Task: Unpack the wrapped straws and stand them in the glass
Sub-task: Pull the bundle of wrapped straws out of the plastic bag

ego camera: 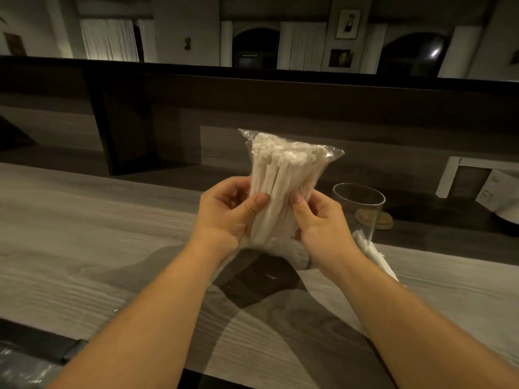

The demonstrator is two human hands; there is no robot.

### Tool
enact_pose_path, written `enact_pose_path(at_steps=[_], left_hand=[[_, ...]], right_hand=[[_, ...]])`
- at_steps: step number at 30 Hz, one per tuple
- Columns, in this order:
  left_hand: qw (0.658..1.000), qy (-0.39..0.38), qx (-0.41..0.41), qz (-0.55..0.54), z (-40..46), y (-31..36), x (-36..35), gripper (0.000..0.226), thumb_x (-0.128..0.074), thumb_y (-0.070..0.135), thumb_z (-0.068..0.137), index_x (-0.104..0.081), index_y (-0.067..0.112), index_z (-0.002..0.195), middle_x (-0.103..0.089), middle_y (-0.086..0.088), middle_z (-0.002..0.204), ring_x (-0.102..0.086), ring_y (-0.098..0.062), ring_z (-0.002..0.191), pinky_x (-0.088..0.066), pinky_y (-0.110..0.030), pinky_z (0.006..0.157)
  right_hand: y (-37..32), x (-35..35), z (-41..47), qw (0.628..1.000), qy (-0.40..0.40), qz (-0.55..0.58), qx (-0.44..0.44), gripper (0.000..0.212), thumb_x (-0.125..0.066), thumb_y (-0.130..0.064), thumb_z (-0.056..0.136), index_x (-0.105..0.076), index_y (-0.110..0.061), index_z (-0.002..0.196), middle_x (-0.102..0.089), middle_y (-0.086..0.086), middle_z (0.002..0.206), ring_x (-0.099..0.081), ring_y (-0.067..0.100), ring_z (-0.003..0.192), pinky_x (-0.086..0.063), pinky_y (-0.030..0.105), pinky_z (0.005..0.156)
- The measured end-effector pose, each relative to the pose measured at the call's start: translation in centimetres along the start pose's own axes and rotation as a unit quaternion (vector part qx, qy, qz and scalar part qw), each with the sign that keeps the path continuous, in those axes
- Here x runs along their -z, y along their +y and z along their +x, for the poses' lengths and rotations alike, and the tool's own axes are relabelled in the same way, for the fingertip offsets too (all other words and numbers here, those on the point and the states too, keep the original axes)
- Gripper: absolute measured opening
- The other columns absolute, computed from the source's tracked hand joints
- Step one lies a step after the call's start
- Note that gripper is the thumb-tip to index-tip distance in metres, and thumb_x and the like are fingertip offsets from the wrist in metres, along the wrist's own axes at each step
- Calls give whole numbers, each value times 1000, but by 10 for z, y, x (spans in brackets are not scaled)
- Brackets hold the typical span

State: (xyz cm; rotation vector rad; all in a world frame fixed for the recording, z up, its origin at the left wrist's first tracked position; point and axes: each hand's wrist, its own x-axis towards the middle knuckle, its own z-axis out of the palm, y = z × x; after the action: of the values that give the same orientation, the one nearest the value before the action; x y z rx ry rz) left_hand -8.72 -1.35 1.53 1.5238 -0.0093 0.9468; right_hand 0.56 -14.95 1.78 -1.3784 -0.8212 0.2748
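A pale wood-grain counter [84,234] runs across a dim room. Above it, the left hand [224,211] and right hand [323,228] hold a clear bag of wrapped straws [283,178] upright between them, thumbs pressed on its near face, fingers curled behind. The bag fans out above the fingertips. A glass [361,203] stands just right of the right hand's fingers, with loose straws [373,254] lying beside its base.
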Motion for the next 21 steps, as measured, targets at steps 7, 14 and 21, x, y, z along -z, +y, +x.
enact_pose_path(at_steps=[7, 14, 21], left_hand=[[996, -81, 35, -5, -4, 4, 3, 34, -70, 21, 79, -67, 10, 111, -77, 1, 94, -74, -17, 95, -59, -29, 77], [995, 19, 95, -26, 0, 4, -2, 46, -73, 29, 76, -62, 20, 120, -77, 2, 103, -75, -18, 97, -63, -37, 77], [987, -35, 120, -103, 2, 13, -2, 44, -63, 31, 85, -61, 18, 127, -73, -9, 120, -72, -27, 108, -61, -43, 85]], right_hand=[[-6, 4, -1, 1000, 14, 5, -7, 22, -54, -41, 96, -71, -32, 105, -78, -7, 103, -74, 11, 99, -60, 45, 90], [-4, 0, -2, 999, 28, -21, -2, 21, -66, -28, 95, -64, -30, 116, -76, -9, 106, -74, 9, 97, -62, 41, 84], [-14, 7, 0, 999, 22, 28, 25, 28, -63, -28, 96, -63, -27, 124, -76, -5, 110, -75, 15, 99, -62, 42, 83]])
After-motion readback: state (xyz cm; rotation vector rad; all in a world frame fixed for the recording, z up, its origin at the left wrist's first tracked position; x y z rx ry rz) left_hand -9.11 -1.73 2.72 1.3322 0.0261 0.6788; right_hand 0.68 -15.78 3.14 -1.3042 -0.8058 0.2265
